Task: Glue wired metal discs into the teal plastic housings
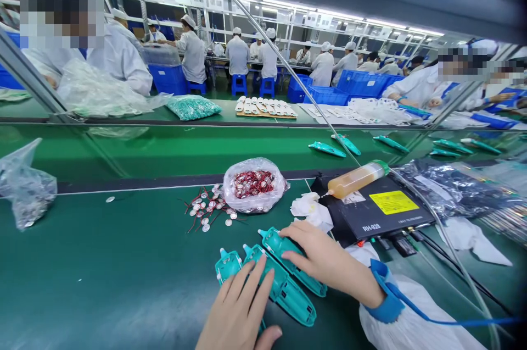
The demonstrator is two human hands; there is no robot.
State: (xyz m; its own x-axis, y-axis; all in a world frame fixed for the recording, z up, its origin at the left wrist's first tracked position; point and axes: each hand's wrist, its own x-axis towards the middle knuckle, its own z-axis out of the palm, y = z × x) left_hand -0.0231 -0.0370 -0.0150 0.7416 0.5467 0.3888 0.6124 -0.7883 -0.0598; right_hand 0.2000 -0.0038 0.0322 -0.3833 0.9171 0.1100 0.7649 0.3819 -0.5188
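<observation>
Three teal plastic housings lie side by side on the green mat in front of me. My left hand (241, 314) rests flat with fingers stretched over the left housing (228, 265) and the middle housing (284, 289). My right hand (325, 259), wearing a blue wrist strap (385, 292), lies with fingers extended on the right housing (275, 241). Neither hand grips anything.
A bag of small red-wired discs (254, 183) and loose discs (208, 210) lie behind the housings. A black box (379, 210) carries a syringe of amber fluid (356, 178). More teal housings (327, 148) ride the green belt. Workers in white sit beyond. A plastic bag (27, 188) lies left.
</observation>
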